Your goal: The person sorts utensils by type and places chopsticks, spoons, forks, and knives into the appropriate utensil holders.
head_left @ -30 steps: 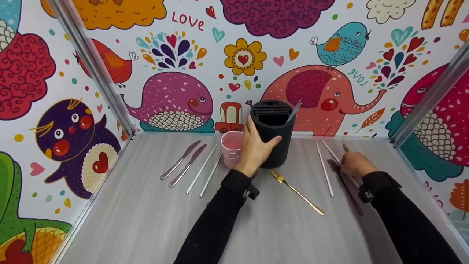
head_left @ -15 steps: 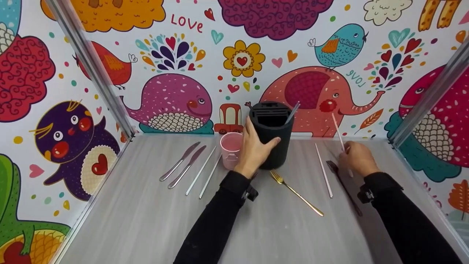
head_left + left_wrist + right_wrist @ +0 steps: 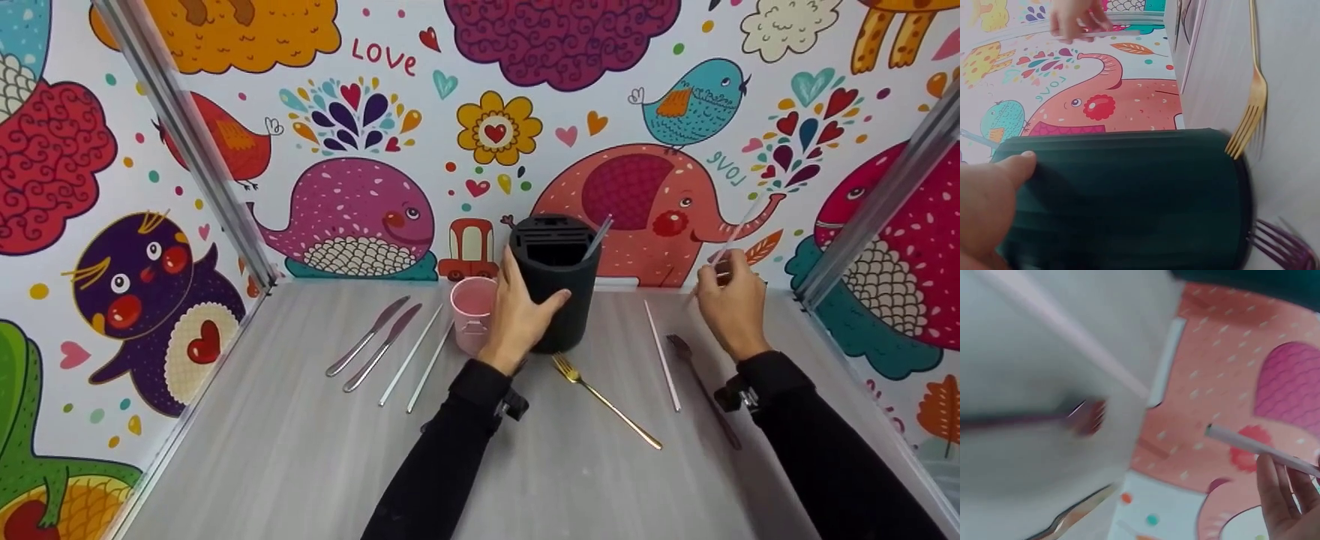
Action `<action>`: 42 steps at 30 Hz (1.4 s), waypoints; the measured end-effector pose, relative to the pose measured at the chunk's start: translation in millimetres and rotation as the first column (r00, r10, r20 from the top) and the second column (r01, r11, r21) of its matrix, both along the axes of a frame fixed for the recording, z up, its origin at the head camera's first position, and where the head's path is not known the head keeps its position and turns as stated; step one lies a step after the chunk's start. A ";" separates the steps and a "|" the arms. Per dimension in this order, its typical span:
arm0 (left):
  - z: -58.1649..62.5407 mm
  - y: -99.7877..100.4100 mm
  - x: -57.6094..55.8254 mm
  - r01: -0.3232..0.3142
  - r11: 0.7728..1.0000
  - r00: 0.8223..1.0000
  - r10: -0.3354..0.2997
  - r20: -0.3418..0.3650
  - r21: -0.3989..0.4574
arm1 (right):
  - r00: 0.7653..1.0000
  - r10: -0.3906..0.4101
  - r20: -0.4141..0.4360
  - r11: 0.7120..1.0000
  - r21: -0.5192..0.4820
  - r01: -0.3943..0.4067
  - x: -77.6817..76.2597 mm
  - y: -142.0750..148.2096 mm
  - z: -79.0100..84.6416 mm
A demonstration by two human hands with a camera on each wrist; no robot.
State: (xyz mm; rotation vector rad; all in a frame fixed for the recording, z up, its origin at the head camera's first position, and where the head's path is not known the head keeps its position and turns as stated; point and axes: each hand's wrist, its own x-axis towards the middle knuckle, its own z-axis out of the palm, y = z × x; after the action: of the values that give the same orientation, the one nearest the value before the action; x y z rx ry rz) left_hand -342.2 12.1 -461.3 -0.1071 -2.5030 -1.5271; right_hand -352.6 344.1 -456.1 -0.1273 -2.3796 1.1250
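Note:
My left hand (image 3: 525, 315) grips the side of a black utensil holder (image 3: 576, 319), its thumb lying across the front. Slotted and open sections show in the holder's top, and pale bluish chopsticks (image 3: 598, 238) stand at its right side. At the right, my right hand (image 3: 731, 300) pinches a pink chopstick (image 3: 1258, 447) above the table, pointing up and to the right in the head view. Below that hand lies a dark reddish fork (image 3: 705, 394). Another pink chopstick (image 3: 663, 356) lies left of this fork. A gold fork (image 3: 611, 405) rests in front of the holder.
A pink cup (image 3: 470, 322) stands left of the holder. Further left lie two pale chopsticks (image 3: 409, 356) and two knives (image 3: 384, 345). By the holder's base is a purple fork (image 3: 1286, 247). Printed panels with metal posts (image 3: 187, 150) enclose the table (image 3: 285, 450).
My right hand has picked up one pink chopstick from beside the dark fork and raised it toward the back panel. My left hand stays on the holder.

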 end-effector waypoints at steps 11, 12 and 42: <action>-10.6 -5.6 4.1 -0.008 1.000 1.000 0.008 -0.005 0.029 | 0.971 0.130 -0.201 0.948 -0.262 -0.181 5.0 -66.2 26.9; -11.8 -6.3 5.1 -0.005 1.000 1.000 0.005 -0.010 0.024 | 0.964 0.141 -0.226 0.940 -0.275 -0.202 6.0 -70.9 28.9; -14.6 -7.8 5.2 0.058 0.995 0.997 -0.053 -0.059 0.075 | 0.792 0.315 -0.524 0.909 -0.074 -0.410 13.2 -127.6 67.9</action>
State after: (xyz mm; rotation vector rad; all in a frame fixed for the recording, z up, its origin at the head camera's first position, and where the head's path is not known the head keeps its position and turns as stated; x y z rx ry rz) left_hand -337.0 4.3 -475.9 -0.2070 -2.4134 -1.6164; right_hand -339.4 216.5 -388.2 0.5318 -1.8637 1.3554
